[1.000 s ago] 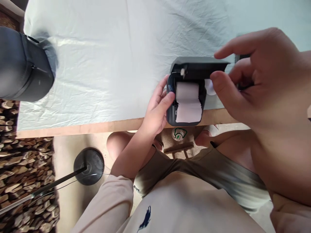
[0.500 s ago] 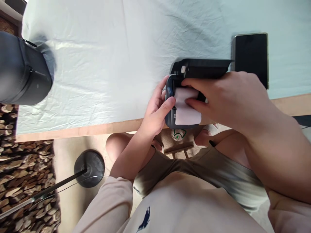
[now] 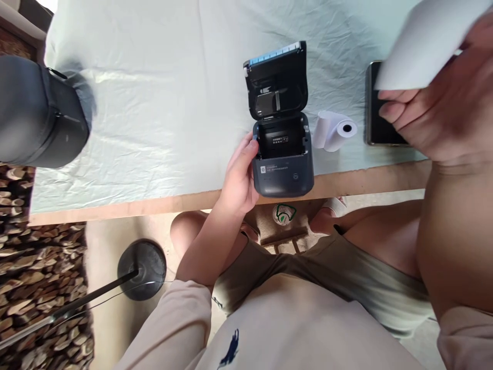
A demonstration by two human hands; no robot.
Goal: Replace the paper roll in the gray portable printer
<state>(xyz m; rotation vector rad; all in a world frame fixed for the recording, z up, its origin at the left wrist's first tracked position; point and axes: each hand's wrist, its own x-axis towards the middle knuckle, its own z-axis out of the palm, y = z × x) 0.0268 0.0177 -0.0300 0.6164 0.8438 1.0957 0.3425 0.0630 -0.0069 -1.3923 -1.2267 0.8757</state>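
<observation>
A small dark thermal printer [image 3: 283, 172] sits at the table's near edge with its lid [image 3: 277, 82] swung fully open and its paper bay bare. My left hand [image 3: 241, 174] grips the printer's left side, thumb at the bay's rim. My right hand [image 3: 442, 115] is raised close to the camera at the right, fingers curled on a white paper roll [image 3: 423, 43] that looks blurred. A second white paper roll [image 3: 334, 132] lies on its side on the cloth just right of the printer.
A pale cloth [image 3: 162, 103] covers the table [image 3: 115, 205]. A black phone [image 3: 375, 110] lies beyond the loose roll, partly behind my right hand. A dark cylindrical case [image 3: 38, 113] stands at the far left. A round black stand base [image 3: 141, 267] rests on the floor.
The paper roll has left the printer's bay, lifted out in my right hand toward the camera. The lid now stands fully open. My left hand still steadies the printer.
</observation>
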